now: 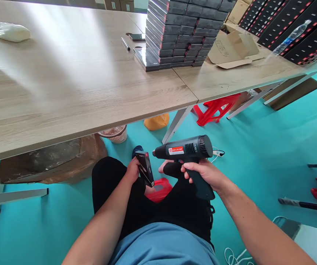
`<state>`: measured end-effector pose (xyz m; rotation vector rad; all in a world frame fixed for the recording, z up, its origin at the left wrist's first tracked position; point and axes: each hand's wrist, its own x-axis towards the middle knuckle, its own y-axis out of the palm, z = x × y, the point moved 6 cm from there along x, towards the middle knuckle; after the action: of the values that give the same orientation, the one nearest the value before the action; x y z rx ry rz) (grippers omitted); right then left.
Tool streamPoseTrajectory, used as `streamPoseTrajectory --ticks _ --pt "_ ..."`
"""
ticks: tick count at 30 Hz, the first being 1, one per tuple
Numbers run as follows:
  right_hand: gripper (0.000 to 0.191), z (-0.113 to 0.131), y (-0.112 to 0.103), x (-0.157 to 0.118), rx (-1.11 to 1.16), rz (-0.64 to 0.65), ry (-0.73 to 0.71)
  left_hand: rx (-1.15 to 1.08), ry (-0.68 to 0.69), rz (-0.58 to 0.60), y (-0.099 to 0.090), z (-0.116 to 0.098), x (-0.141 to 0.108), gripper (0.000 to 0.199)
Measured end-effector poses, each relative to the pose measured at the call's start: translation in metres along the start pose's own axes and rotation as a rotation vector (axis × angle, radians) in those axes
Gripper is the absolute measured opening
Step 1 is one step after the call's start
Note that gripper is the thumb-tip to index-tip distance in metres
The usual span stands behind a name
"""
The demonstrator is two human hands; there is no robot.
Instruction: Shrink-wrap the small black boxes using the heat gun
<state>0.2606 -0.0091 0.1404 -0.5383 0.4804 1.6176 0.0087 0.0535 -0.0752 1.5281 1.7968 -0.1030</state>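
Two wood-grain tabletops [64, 84] meet at one seam and span the far side. At far right stand several rows of black cartons [293, 25] with red marks and white labels too small to read. One tall stack of slim dark boxes [183, 40], its layers too many to count surely, straddles the seam. One plastic-lined brown carton [92, 158] sits under the left tabletop, and one opened cardboard box [227, 48] lies right of the stack. Red plastic pieces [216, 108] show in three places on the floor side. One wastebasket [119, 136] and one yellow bag [157, 122] rest beneath the table. One dark heat gun [191, 147], its red label reading "HUA LAI SHI", is over the thighs at right; the right hand [205, 171] has its fingers wrapped around the handle. One water bottle [291, 38] leans against the cartons. One slim black box [145, 167], its print illegible, is clamped in the left hand's [132, 170] fingers, left of the nozzle and apart from it. One pen [125, 44] lies left of the stack.
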Motion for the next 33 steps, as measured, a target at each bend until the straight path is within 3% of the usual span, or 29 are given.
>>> streamPoseTrajectory --ticks 6,11,17,20,23,25,27,30,33 --pt "0.028 -0.003 0.016 -0.01 0.015 0.155 -0.019 -0.22 -0.153 0.001 0.008 -0.004 -0.006 0.016" --pt "0.025 -0.025 0.025 -0.028 -0.119 0.238 0.076 -0.263 -0.2 -0.064 -0.003 -0.001 -0.002 0.013" --pt "0.023 -0.04 0.013 -0.052 -0.249 0.166 0.17 -0.26 -0.172 -0.1 -0.01 -0.001 0.004 0.019" --pt "0.023 -0.036 0.013 -0.06 -0.19 0.188 0.17 -0.281 -0.174 -0.022 -0.002 -0.008 -0.001 0.022" --pt "0.025 -0.036 0.012 -0.065 -0.151 0.319 0.212 -0.351 -0.23 0.125 0.01 -0.017 -0.013 0.047" --pt "0.027 -0.035 0.004 -0.06 -0.15 0.337 0.218 -0.411 -0.293 0.21 0.017 -0.021 -0.022 0.069" --pt "0.027 -0.031 -0.008 -0.045 -0.152 0.26 0.186 -0.46 -0.337 0.297 0.023 -0.025 -0.03 0.078" --pt "0.022 -0.014 -0.016 -0.009 -0.098 0.063 0.054 -0.439 -0.364 0.379 0.028 -0.024 -0.036 0.067" --pt "0.019 0.005 -0.001 0.02 -0.039 -0.001 -0.026 -0.333 -0.383 0.34 0.026 -0.017 -0.034 0.057"
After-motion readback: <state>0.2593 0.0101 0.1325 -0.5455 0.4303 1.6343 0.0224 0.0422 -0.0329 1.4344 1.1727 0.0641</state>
